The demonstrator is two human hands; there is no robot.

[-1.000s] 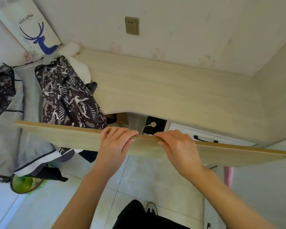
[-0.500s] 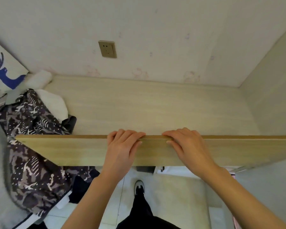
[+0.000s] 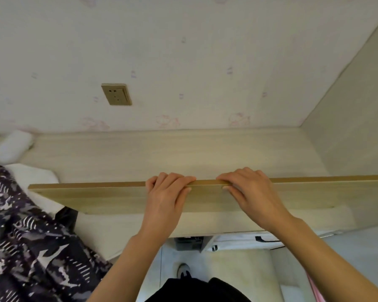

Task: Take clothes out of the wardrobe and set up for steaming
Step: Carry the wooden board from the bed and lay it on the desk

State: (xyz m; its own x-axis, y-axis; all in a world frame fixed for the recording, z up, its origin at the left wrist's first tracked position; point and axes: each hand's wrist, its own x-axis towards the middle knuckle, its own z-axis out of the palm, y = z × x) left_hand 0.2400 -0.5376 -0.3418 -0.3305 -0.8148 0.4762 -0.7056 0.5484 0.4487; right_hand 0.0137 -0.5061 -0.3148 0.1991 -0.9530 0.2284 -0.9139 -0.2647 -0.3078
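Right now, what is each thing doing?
Board: on edge over the desk, held by both hands.
Left hand: fingers curled over the board's top edge.
Right hand: fingers curled over the top edge too.
Patterned cloth: crumpled, draped at the desk's left.
Socket: nothing plugged in.

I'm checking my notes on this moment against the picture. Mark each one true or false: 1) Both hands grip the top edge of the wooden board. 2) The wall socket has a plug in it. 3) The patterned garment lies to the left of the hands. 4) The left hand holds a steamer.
1) True: the left hand and right hand both curl over the wooden board.
2) False: the wall socket has nothing plugged in.
3) True: the patterned garment lies at the left.
4) False: the left hand grips the board; no steamer shows.
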